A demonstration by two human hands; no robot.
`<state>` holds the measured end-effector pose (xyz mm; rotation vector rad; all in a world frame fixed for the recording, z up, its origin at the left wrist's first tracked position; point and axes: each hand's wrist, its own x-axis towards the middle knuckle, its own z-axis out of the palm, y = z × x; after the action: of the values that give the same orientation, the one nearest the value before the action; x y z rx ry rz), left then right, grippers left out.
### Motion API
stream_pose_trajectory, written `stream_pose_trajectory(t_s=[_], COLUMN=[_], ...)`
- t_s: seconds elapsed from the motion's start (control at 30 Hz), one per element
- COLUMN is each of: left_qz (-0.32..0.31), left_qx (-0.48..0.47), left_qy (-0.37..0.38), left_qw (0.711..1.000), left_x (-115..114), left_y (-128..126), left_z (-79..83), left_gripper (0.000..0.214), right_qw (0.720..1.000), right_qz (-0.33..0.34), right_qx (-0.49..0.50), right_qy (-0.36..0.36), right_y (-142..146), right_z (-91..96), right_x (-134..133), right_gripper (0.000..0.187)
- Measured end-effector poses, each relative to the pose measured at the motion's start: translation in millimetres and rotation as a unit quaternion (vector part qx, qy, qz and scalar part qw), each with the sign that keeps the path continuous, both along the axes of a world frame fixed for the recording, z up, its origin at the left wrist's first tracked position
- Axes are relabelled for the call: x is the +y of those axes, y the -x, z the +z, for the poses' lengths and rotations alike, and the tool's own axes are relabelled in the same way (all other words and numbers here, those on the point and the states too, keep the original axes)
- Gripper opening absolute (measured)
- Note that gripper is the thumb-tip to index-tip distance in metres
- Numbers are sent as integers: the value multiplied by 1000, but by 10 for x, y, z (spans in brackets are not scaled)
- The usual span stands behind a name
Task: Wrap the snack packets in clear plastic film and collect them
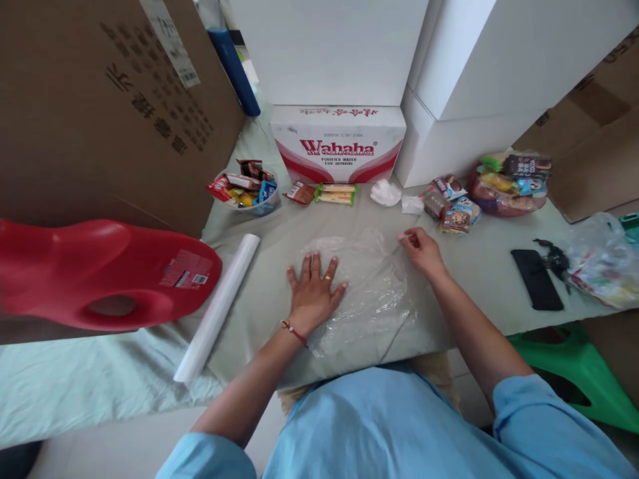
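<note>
A clear plastic bag (372,293) lies flat on the pale green cloth (474,293) in front of me. My left hand (314,286) rests flat on the bag's left part, fingers spread, a ring on one finger and a red string at the wrist. My right hand (422,251) is at the bag's upper right corner with fingers curled, pinching its edge. A white roll of bags (217,309) lies slantwise to the left of my left hand.
A red plastic jug (100,273) lies at the left. At the back stand a Wahaha box (339,143), a bowl of snacks (244,189), loose snack packs (334,193), crumpled white bags (385,193) and a red bowl of snacks (506,186). A black phone (536,279) lies right.
</note>
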<state>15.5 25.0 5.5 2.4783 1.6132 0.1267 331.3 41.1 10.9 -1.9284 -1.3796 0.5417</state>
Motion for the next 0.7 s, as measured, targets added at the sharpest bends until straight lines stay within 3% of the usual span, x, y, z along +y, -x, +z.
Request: stream_pose_trajectory(t_s=[0.1, 0.2, 0.27, 0.33, 0.43, 0.5, 0.57, 0.63, 0.7], left_qz=[2, -3, -3, 4, 15, 19, 20, 20, 19], left_qx=[30, 44, 45, 43, 37, 35, 36, 36, 34], left_qy=[1, -1, -2, 1, 4, 0, -3, -4, -3], left_qw=[1000, 999, 999, 999, 999, 999, 999, 999, 999], left_x=[-4, -3, 0, 6, 13, 13, 9, 5, 5], left_y=[-1, 7, 8, 3, -9, -15, -20, -24, -25], left_z=[21, 29, 28, 22, 6, -3, -7, -3, 8], left_gripper=[68, 67, 67, 68, 71, 71, 71, 71, 70], right_qw=[994, 991, 990, 991, 990, 984, 961, 921, 904], right_qz=[75, 51, 17, -21, -39, 43, 187, 313, 339], right_qx=[-62, -47, -10, -30, -129, -169, -192, -224, -259], right_qy=[54, 118, 143, 129, 30, -40, -71, -56, -20], right_y=[252, 246, 87, -74, -59, 182, 514, 778, 841], right_z=[-28, -69, -57, 2, 132, 180, 152, 51, -85], right_x=[63, 195, 270, 287, 128, -110, -401, -680, -905], right_gripper=[53, 22, 23, 26, 34, 42, 53, 66, 69])
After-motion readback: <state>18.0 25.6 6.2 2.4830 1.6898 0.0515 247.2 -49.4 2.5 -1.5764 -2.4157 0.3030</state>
